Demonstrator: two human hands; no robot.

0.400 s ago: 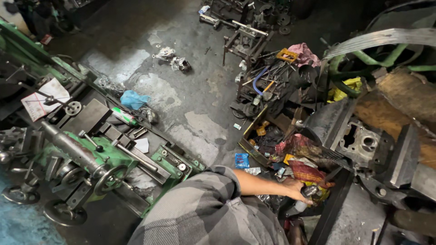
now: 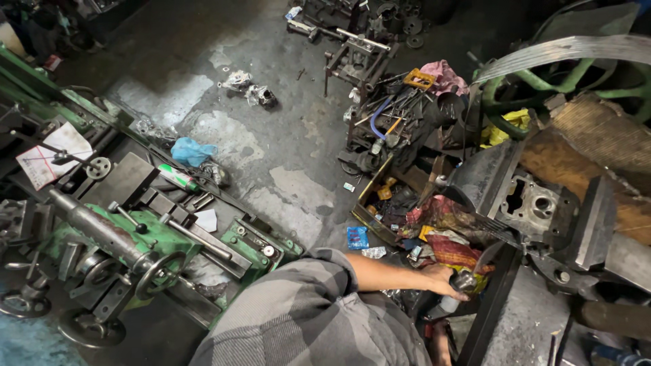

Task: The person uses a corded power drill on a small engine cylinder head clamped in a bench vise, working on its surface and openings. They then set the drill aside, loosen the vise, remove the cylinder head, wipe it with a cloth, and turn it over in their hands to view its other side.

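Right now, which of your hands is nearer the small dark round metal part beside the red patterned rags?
Right. The right hand is closed around the dark round metal part, just below the red patterned rags. The left hand is out of view.

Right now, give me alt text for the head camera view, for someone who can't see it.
Seen from above, a person in a grey checked sleeve reaches one hand into a cluttered bin of rags and scrap, gripping a small dark object; which hand it is cannot be told. A green lathe stands left, and a metal vise right, on a stained concrete floor.
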